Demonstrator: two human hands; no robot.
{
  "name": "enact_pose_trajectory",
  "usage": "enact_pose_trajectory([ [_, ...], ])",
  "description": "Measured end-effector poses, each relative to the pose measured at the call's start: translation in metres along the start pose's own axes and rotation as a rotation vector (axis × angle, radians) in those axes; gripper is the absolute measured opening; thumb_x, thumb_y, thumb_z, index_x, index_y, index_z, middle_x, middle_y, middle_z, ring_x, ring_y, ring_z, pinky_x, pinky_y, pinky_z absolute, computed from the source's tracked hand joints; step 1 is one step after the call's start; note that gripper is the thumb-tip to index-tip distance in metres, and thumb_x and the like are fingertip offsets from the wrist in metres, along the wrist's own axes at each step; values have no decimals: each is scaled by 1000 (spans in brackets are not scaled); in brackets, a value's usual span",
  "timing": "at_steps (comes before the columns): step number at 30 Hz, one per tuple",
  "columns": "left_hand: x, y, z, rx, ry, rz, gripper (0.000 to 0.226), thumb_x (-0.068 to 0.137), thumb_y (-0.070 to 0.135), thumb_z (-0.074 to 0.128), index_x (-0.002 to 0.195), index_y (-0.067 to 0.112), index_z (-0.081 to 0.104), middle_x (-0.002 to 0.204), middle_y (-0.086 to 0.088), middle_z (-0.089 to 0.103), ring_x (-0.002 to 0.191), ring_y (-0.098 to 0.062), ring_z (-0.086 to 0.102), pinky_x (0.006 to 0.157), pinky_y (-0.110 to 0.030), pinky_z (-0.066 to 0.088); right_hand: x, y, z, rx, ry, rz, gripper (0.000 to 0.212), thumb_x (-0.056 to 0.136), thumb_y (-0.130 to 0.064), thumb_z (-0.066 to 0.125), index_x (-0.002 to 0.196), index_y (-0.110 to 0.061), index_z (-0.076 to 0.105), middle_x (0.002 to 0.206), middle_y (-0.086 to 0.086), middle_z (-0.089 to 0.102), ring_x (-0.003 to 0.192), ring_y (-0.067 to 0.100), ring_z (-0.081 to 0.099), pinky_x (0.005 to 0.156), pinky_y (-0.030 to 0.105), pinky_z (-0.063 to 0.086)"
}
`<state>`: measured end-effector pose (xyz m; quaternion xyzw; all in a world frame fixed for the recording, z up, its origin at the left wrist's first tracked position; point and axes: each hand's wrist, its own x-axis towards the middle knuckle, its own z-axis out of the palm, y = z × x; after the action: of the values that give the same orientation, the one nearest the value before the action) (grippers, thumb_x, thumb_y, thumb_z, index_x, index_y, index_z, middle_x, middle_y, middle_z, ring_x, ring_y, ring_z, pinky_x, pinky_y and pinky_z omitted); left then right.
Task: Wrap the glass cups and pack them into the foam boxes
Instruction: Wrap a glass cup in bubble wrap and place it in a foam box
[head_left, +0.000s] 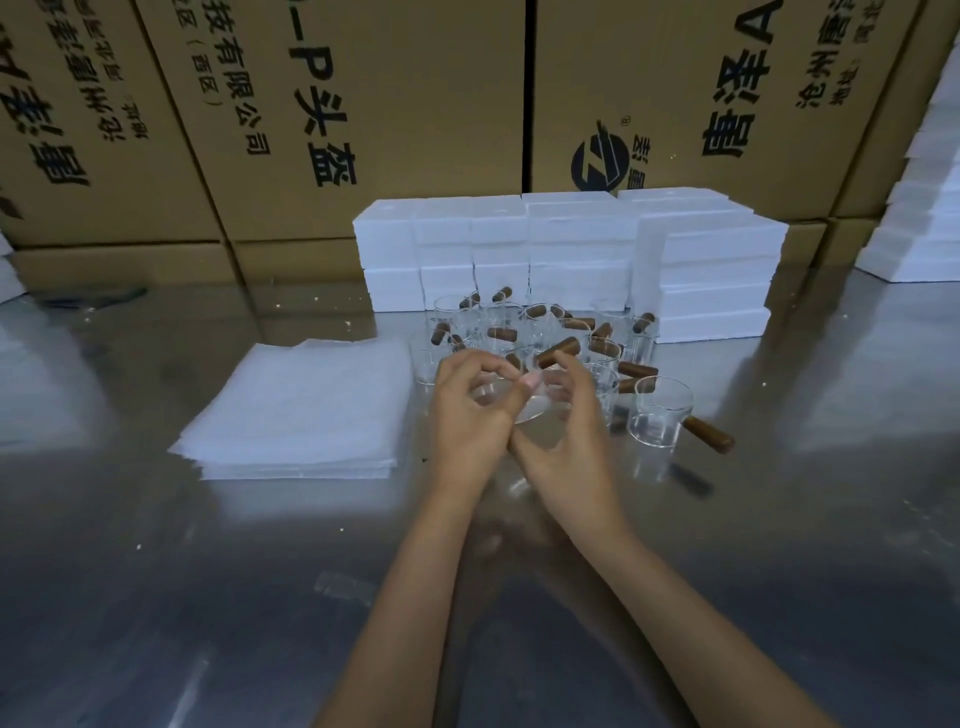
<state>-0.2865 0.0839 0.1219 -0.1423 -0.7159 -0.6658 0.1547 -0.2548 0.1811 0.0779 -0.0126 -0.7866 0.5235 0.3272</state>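
1. Cartons (363, 104): tall brown corrugated cardboard with black print, forming a wall across the whole far side from 10 to 2 o'clock.
2. Table (156, 597): smooth grey metal with a dull sheen and blurred reflections, dotted with small white crumbs.
3. Foam boxes (571, 249): white, matte, rectangular blocks stacked in several columns at 12 o'clock, right against the cartons. More white foam stacks (924, 208) stand at the 2 o'clock edge.
4. Sheets (301, 410): a flat pile of thin, white, soft-looking square wraps at 10 o'clock from the hands, just beside the cups.
5. Cups (519, 332): a crowded cluster of clear, cylindrical glass cups with brown, rounded wooden stick handles, between the hands and the foam boxes. They stand upright with handles pointing every way. One cup (660, 415) stands apart at 3 o'clock of the hands, its handle lying toward 4 o'clock.
6. Left hand (467, 410) and right hand (566, 431): wrists touching, raised just in front of the cluster and hiding its near cups.
7. Held cup (535, 400): clear glass, tilted, between both hands; its brown handle sticks out at 12 o'clock. The fingers of both hands are curled around its rim and wall, clamped on the glass.
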Motion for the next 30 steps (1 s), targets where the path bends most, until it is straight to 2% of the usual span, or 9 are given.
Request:
enact_pose_trajectory([
  [2,-3,13,0,-63,-64,7,20,79,15,84,83,22,66,118,6,59,107,-10,63,88,-17,51,0,-7,-3,-6,97,-35,73,74,-42,76,135,-39,36,124,-16,54,117,5,54,96,31,49],
  [5,-3,24,-5,-224,-141,-41,24,84,21,79,104,19,65,114,6,70,104,-14,68,86,-25,56,4,-18,-12,156,168,-11,64,73,-29,84,123,-41,45,114,-13,62,109,5,60,92,22,48],
  [8,1,19,-19,-447,-174,-137,25,96,12,56,120,19,61,120,5,70,110,-15,65,91,-31,53,13,-32,-23,519,96,231,51,70,-28,83,113,-35,57,104,-3,73,97,7,67,83,24,49],
  [11,-3,10,-27,-295,-253,-97,52,88,-1,56,132,27,55,137,10,59,130,-9,53,96,-28,49,21,-38,-38,1044,-76,458,42,74,-23,68,113,-9,61,120,21,67,104,24,67,86,30,55],
  [15,-8,12,-23,-176,-313,-44,71,63,43,76,128,52,50,140,29,49,135,5,42,107,-28,42,19,-38,-52,1399,-249,546,66,70,-23,65,128,4,49,113,30,56,97,34,64,93,35,54],
  [17,-9,15,-19,-122,-320,-2,76,61,50,82,130,56,49,140,31,48,133,6,44,108,-31,45,17,-35,-52,1458,-289,590,73,73,-24,62,137,8,47,110,28,58,94,33,62,89,34,54],
  [22,-13,18,-16,14,-316,150,80,62,46,87,135,46,54,137,16,52,125,-3,56,94,-22,51,17,-26,-51,1436,-371,622,66,76,-27,58,131,9,57,114,21,61,92,32,60,89,33,46],
  [25,-12,15,-14,97,-280,227,68,65,40,88,126,46,60,129,16,55,122,-6,57,98,-25,50,18,-23,-49,1373,-422,565,61,79,-28,59,128,8,59,112,22,62,96,33,60,95,36,40],
  [30,-11,6,-10,260,-62,326,57,73,28,83,122,45,60,117,17,58,113,-13,56,87,-22,49,17,-28,-32,609,-165,368,64,64,-49,81,122,-32,59,111,2,69,99,15,66,86,26,51],
])
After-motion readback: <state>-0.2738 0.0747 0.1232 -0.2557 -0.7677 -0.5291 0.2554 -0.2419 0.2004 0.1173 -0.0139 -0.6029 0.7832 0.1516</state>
